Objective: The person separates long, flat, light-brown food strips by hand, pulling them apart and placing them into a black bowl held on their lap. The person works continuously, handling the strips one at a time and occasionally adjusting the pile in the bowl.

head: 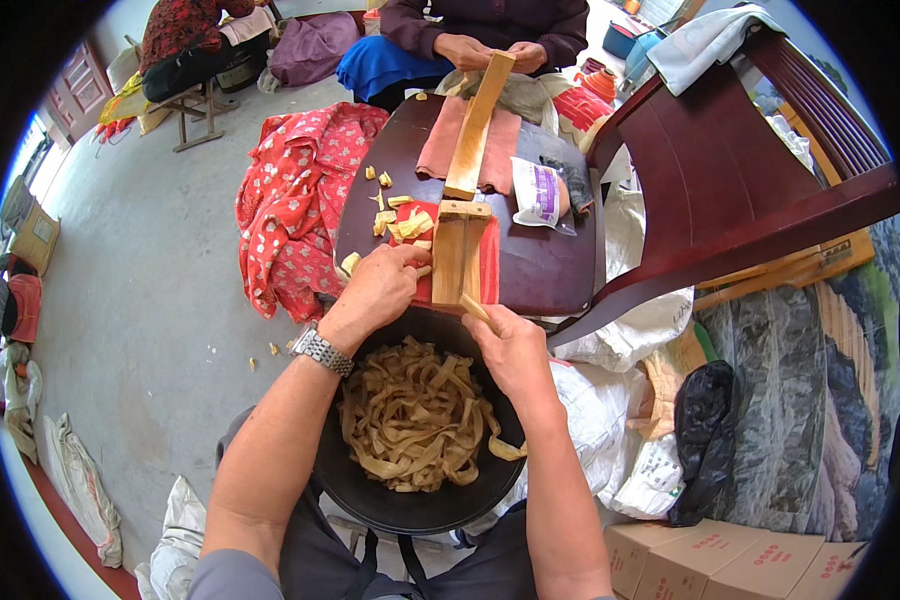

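A grooved wooden block [457, 259] stands at the near edge of a dark wooden seat [547, 274], partly on a red cloth [489, 262]. My left hand [386, 281], with a metal watch on the wrist, pinches a small pale strip piece [423, 271] against the block's left side. Between the thumb and fingers of my right hand [510, 349] is a flat tan strip [477, 309], its tip by the block's lower right corner. Below both hands, a black basin [420, 517] holds a heap of tan, ribbon-like strips [420, 420]. Pale scraps [411, 223] lie left of the block.
A second wooden piece [480, 124] slants toward a co-worker's hands [491, 54] opposite. On the seat's right lies a plastic packet [538, 193]. A red patterned cloth [300, 195] drapes at left; a dark wooden chair [727, 165] and cardboard boxes [735, 562] are at right.
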Available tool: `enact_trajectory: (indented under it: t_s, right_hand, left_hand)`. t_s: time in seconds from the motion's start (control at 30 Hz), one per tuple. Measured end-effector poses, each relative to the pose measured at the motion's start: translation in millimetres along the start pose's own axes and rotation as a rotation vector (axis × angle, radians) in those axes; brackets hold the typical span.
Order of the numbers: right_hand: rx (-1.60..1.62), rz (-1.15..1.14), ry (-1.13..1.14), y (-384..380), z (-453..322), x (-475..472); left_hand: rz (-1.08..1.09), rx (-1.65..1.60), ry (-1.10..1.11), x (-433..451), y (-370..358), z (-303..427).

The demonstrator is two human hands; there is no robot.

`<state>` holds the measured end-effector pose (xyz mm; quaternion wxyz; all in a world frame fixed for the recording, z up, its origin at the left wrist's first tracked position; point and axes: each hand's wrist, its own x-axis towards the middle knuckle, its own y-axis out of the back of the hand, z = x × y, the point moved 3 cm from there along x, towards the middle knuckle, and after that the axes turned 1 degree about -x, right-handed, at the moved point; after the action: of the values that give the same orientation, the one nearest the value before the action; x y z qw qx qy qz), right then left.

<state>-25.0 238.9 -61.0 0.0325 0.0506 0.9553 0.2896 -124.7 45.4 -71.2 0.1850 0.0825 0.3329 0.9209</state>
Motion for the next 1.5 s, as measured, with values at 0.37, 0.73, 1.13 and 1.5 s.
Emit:
enact_trajectory:
  t_s: [0.37, 0.73, 1.13, 1.5]
  right_hand:
    - [-0.006, -0.097, 0.036, -8.8, -8.0, -0.5]
    - [-0.17, 0.212, 0.802, 23.6, -63.1, -39.8]
    - [-0.187, 0.063, 1.067, 11.5, -101.6, -89.6]
    - [-0.392, 0.123, 1.045, 7.3, -86.3, -78.9]
  left_hand:
    - [0.013, 0.021, 0.053, -15.5, 3.8, 7.2]
    - [-0.513, -0.902, 0.5, -77.4, 3.2, 43.3]
    - [-0.515, -1.459, 0.408, -98.8, 6.5, 88.4]
    - [-0.369, -1.576, 0.348, -89.9, 4.4, 81.4]
